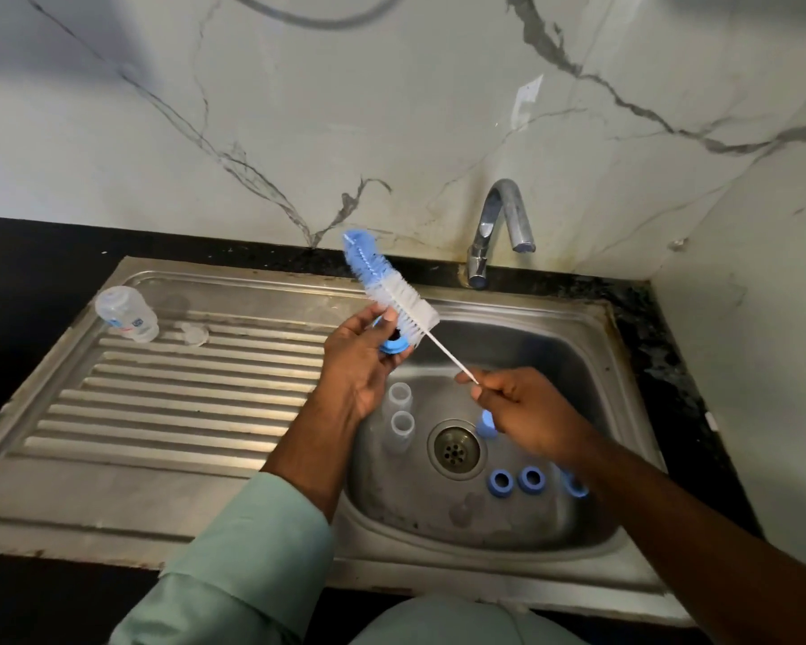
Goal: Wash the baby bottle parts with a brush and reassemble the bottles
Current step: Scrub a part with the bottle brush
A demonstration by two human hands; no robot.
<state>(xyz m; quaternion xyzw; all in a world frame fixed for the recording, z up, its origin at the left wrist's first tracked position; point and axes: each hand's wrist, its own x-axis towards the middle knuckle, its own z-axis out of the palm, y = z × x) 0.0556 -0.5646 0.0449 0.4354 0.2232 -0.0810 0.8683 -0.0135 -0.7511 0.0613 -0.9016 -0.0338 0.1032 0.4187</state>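
My left hand (361, 360) holds a blue bottle ring (394, 343) above the sink basin's left edge. My right hand (526, 414) pinches the thin white handle of a blue and white bottle brush (389, 290), whose bristles lie against the ring and reach up past it. In the basin (592, 374) stand two clear bottles (401, 414) left of the drain (454, 449), with several blue rings (515, 481) to the right. A clear bottle (126, 314) and a clear nipple (195, 333) rest on the drainboard.
The steel drainboard (159, 412) spreads to the left of the basin. A chrome tap (499, 225) stands behind the basin, no water running. Black counter borders the sink; a marble wall rises behind and at right.
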